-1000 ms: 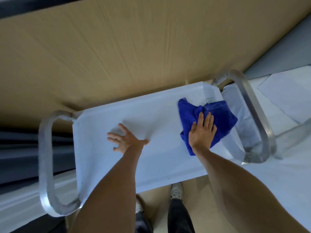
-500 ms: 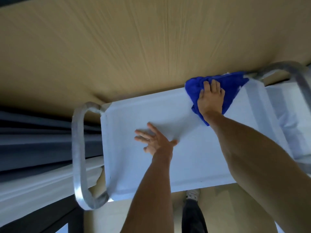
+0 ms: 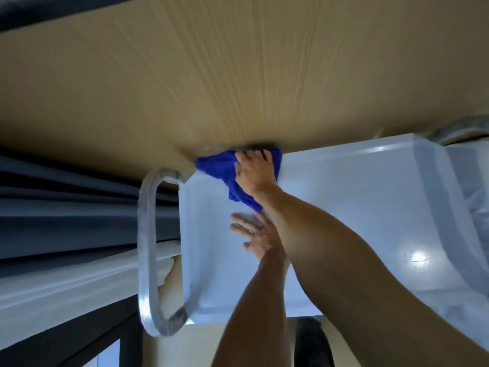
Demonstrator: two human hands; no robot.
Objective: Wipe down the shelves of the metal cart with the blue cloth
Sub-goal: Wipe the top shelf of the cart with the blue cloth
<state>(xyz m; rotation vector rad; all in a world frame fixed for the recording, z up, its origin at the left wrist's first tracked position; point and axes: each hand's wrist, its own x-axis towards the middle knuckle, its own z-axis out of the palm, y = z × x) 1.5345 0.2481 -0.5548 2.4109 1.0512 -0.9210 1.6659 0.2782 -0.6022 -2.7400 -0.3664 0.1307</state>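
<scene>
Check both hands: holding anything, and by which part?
The right hand presses the blue cloth at its right half against the top shelf's far left corner. The left hand lies flat on the shelf, holding nothing.

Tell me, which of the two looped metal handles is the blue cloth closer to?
The left handle, seen whole as a loop. The blue cloth, pressed under the right hand, lies at that end's far corner; the other handle barely shows at the right edge.

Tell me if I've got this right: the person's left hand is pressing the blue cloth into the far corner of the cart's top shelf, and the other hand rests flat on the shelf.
Not quite. In the head view it is the right hand that presses the blue cloth into the far corner of the top shelf. The left hand is the one resting flat on the shelf.
</scene>
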